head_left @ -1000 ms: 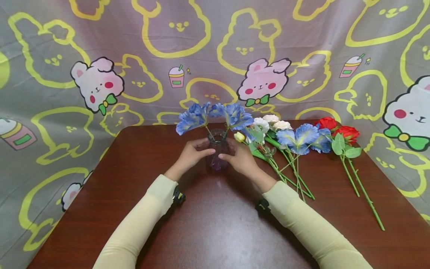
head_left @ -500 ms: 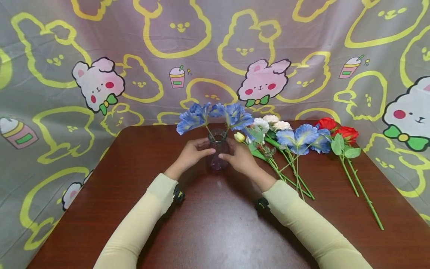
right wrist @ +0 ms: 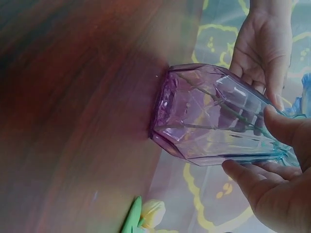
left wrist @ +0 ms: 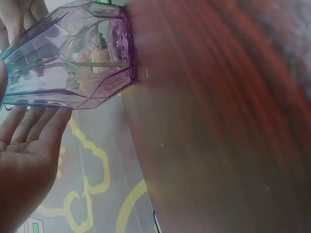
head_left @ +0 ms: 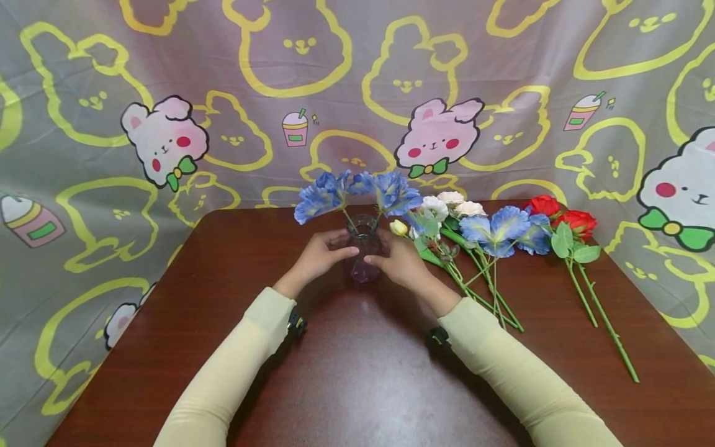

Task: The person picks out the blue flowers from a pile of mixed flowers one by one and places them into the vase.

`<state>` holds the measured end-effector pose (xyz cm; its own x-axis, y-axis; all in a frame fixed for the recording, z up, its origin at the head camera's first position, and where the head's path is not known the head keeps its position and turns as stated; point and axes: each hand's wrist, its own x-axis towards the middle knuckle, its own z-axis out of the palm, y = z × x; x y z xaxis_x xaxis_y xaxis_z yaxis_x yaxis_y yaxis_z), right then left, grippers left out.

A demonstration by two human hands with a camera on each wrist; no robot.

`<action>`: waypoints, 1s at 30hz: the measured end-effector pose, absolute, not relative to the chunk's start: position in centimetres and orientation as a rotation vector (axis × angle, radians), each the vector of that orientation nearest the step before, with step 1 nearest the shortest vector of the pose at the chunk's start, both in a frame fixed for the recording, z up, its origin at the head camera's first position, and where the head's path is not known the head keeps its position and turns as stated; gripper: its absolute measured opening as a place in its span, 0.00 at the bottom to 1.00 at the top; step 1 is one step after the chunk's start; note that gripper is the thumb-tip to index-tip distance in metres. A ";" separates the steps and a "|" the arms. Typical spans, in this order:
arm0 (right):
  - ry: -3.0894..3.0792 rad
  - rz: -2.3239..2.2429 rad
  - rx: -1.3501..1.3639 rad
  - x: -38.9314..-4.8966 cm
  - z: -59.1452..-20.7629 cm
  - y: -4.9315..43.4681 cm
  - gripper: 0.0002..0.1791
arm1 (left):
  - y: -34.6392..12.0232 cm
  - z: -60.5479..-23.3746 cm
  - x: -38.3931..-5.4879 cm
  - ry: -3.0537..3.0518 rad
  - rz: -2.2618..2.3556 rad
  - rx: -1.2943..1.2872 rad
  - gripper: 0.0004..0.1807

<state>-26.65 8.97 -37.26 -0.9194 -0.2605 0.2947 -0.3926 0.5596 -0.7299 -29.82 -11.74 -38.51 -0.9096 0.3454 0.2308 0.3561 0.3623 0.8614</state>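
Observation:
A faceted glass vase [head_left: 365, 274] stands upright on the table, purple at its base and bluish toward the neck. Two blue flowers [head_left: 392, 194] lean out of its mouth to opposite sides, and their stems [right wrist: 214, 127] show through the glass. My left hand [head_left: 319, 257] holds the vase from the left, thumb in front and fingers along the far side. From the right, my right hand [head_left: 401, 263] grips it the same way, its fingertips against the glass in the right wrist view. Both thumb tips nearly meet at the front of the vase.
Right of the vase lie white and pale pink flowers [head_left: 469, 208], a yellow tulip [head_left: 398, 228] and another blue flower [head_left: 497, 230]. Farther right are red roses [head_left: 578, 223] with long stems. A patterned curtain [head_left: 335, 62] hangs behind the brown table [head_left: 223, 279].

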 end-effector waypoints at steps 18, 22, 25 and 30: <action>-2.757 1.223 0.407 -25.3 -34.6 16.0 0.29 | -11.8 -38.6 -29.8 -2.584 -1.656 -0.637 0.30; -2.810 1.204 0.339 -25.0 -34.1 18.6 0.28 | -11.8 -38.5 -29.7 -2.587 -1.668 -0.630 0.30; -2.824 1.178 0.288 -24.7 -33.6 20.7 0.28 | -11.8 -38.4 -29.6 -2.595 -1.658 -0.630 0.31; -2.846 1.128 0.205 -24.3 -33.1 24.1 0.29 | -11.8 -38.3 -29.5 -2.611 -1.644 -0.629 0.31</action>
<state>-24.27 24.06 -33.07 -0.9884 -0.0970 0.1167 -0.1506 0.7212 -0.6762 -29.54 -11.81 -38.28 -0.9203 0.3349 0.2022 0.3272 0.3755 0.8672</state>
